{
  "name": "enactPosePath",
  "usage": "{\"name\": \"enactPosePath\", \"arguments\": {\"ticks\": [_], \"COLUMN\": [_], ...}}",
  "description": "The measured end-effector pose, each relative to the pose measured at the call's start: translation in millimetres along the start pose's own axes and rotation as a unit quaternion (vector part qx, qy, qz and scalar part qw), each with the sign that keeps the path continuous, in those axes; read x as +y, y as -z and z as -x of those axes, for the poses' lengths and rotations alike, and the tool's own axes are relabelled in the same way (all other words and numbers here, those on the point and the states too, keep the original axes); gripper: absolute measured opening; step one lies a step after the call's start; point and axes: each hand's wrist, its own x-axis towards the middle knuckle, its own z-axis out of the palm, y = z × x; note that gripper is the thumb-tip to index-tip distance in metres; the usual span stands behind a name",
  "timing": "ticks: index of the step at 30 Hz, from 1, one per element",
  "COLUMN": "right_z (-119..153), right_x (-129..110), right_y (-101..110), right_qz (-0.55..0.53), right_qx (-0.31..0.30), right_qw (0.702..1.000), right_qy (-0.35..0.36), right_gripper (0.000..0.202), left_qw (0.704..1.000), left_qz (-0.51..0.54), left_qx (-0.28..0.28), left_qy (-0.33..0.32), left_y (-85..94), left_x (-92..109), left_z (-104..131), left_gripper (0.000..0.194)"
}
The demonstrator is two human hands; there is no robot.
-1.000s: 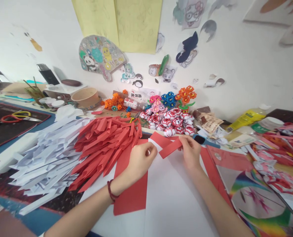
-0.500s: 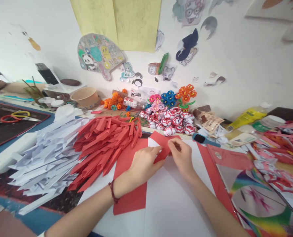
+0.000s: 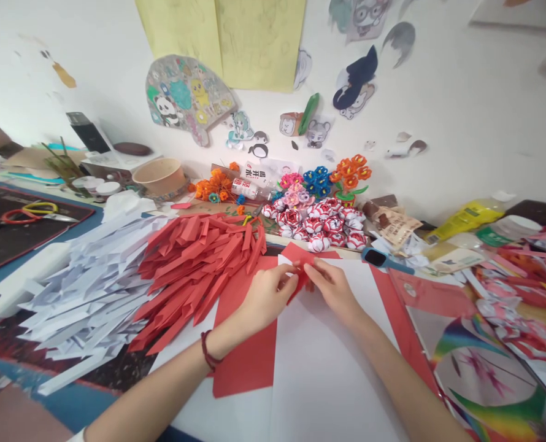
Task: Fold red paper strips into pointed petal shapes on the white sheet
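Note:
A small red paper piece [image 3: 303, 260] is pinched between both hands above the white sheet [image 3: 328, 368]. My left hand [image 3: 268, 293] grips its left side with thumb and fingers, a dark red cord round the wrist. My right hand [image 3: 332, 287] holds its right side, the fingertips of the two hands nearly meeting. A larger red sheet [image 3: 248, 356] lies partly under my left hand. To the left are a heap of folded red strips [image 3: 194, 270] and a heap of folded white strips [image 3: 89, 294].
Red-and-white paper flowers [image 3: 319, 221] stand behind the hands, with a smartwatch [image 3: 376, 258] to their right. Scissors [image 3: 38, 212] lie on a dark mat at far left. A bowl [image 3: 159, 177] and yellow bottle [image 3: 466, 218] sit near the wall.
Both hands have drawn closer together at the red paper, and its lower part is now more covered by the fingers. The camera view has shifted slightly.

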Motion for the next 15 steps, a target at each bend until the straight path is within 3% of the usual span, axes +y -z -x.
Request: {"name": "enactPosePath", "arguments": {"ticks": [4,10,15], "right_z": [-0.7,-2.0,3.0], "right_x": [-0.3,1.3,-0.8], "right_y": [1.4,1.4,-0.8], "right_qz": [-0.009,-0.01,0.113], "right_qx": [-0.041,-0.018,0.002], "right_qw": [0.999,0.999,0.993], "right_qy": [-0.016,-0.029,-0.017], "right_gripper": [0.041,0.034,0.037], "left_qw": [1.0,0.999,0.992], "left_qz": [0.002,0.01,-0.112], "left_qx": [0.007,0.021,0.053], "left_qy": [0.015,0.031,-0.01], "left_y": [-2.3,-5.8,-2.2], "left_x": [-6.7,-15.1,-5.1], "left_z": [-1.1,-2.2,1.7], "left_gripper": [0.03,0.03,0.024]}}
